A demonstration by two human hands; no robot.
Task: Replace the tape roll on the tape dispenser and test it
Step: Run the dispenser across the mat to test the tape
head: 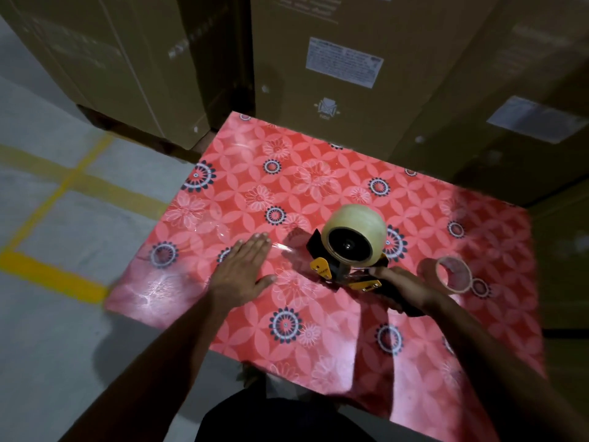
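A black and yellow tape dispenser [331,269] sits on the red flowered table [255,193], with a full roll of clear tape [353,232] mounted on its hub. My right hand [398,282] is closed around the dispenser's handle. My left hand [245,266] lies flat and open on the table to the left, its fingertips at a strip of clear tape [283,248] stretched from the dispenser along the tabletop. An empty cardboard tape core [454,274] lies on the table to the right of my right hand.
Tall cardboard boxes [344,65] stand against the table's far and right sides. To the left is a grey floor with yellow lines [54,275]. The table's left edge is close to my left hand.
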